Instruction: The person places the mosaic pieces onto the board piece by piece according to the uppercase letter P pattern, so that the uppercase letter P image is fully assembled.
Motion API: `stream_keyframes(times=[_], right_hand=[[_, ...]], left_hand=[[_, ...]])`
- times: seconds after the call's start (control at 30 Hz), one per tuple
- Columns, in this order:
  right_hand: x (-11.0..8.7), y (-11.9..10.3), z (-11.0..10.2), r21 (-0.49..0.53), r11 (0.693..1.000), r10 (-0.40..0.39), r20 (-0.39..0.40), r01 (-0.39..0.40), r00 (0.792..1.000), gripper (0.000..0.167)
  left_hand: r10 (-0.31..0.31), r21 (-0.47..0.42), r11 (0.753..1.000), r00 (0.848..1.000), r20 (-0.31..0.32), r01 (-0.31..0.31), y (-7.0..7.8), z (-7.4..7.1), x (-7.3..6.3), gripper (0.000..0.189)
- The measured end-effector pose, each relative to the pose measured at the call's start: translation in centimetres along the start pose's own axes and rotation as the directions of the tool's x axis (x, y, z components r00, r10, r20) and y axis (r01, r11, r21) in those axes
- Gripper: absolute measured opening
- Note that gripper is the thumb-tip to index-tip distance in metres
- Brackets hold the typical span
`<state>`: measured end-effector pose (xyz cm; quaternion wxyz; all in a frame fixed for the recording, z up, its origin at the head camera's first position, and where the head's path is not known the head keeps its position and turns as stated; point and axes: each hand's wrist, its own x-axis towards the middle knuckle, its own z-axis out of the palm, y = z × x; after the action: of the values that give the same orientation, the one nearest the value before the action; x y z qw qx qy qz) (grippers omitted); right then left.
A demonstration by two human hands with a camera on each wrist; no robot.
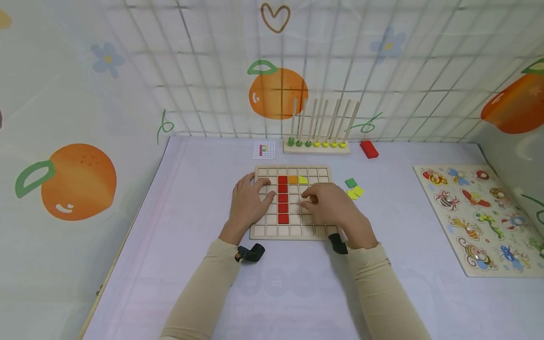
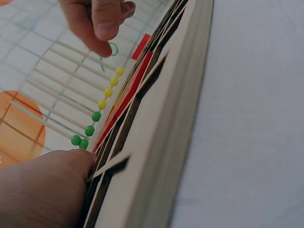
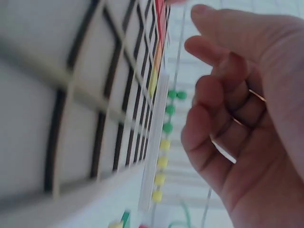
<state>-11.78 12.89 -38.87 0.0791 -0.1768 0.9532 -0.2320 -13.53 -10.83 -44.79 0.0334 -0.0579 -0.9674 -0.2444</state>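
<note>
A wooden grid board (image 1: 272, 230) lies on the table in the head view. One column of it holds several red square tiles (image 1: 283, 198). To the right of the top red tile are an orange tile (image 1: 293, 180) and a yellow tile (image 1: 303, 180). My left hand (image 1: 250, 200) rests on the board's left edge, fingers spread, thumb near the red column. Over the right half hovers my right hand (image 1: 331, 203), its fingers loosely bent. The right wrist view shows a gap between its thumb and index finger, with nothing visible in it.
Right of the board lie a green tile (image 1: 351, 182) and yellow pieces (image 1: 358, 191). Behind it are a pattern card (image 1: 264, 150), a peg rack (image 1: 316, 149) with green and yellow beads, and a red block (image 1: 369, 149). An insect puzzle board (image 1: 456, 255) lies far right.
</note>
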Motion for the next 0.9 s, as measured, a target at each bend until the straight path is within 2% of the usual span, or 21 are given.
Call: stream_keyframes(times=[0.13,0.37,0.63,0.9], right_hand=[[-0.3,2.2,-0.8,0.052,0.997,0.054,-0.06,-0.051,0.997,0.027],[-1.1,5.1,-1.8,0.043,0.988,0.154,-0.13,-0.149,0.98,0.03],[-1.4,7.1,-2.2,0.032,0.974,0.226,-0.192,-0.224,0.955,0.032],[-1.6,8.5,-2.2,0.068,0.947,0.32,-0.199,-0.313,0.926,0.036]], left_hand=[[0.004,-0.005,1.0,1.0,-0.006,-0.004,0.0,0.0,0.0,0.037],[-0.012,-0.007,1.0,1.0,0.003,0.012,0.1,0.1,0.0,0.037],[-0.013,-0.008,1.0,1.0,0.007,0.013,0.0,0.1,0.0,0.037],[-0.014,-0.007,1.0,1.0,0.007,0.014,0.1,0.1,0.0,0.037]])
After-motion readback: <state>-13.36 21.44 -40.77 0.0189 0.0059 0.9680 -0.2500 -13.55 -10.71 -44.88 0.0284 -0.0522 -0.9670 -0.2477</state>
